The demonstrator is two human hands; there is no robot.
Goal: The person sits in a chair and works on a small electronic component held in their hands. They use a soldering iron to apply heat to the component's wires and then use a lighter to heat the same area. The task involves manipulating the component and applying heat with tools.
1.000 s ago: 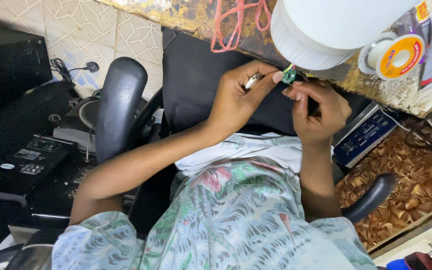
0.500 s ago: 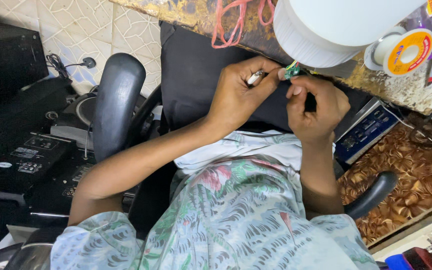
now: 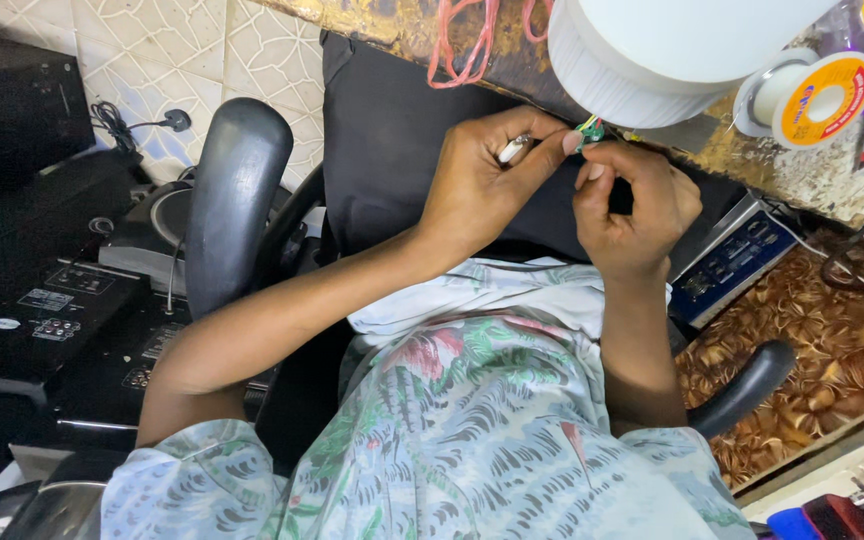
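Note:
My left hand (image 3: 482, 180) and my right hand (image 3: 632, 210) meet just under a large white dome-shaped lamp housing (image 3: 672, 50) at the edge of a worn workbench (image 3: 402, 25). Between the fingertips of both hands sits a small green part with thin coloured wires (image 3: 590, 130). My left hand also holds a small white and silver cylinder (image 3: 512, 150) between its fingers. The fingers of my right hand are curled tight and pinch the wires from below. What the wires join inside the housing is hidden.
A spool of solder wire (image 3: 812, 95) lies on the bench at the right, and red cord (image 3: 462, 45) hangs over its edge. Black chair armrests (image 3: 237, 200) (image 3: 747, 385) flank my lap. Black audio equipment (image 3: 42, 300) is stacked at left, and a blue-faced device (image 3: 732, 255) lies at right.
Both hands have stayed together on the green part and shifted only slightly beneath the white housing. The grip looks the same.

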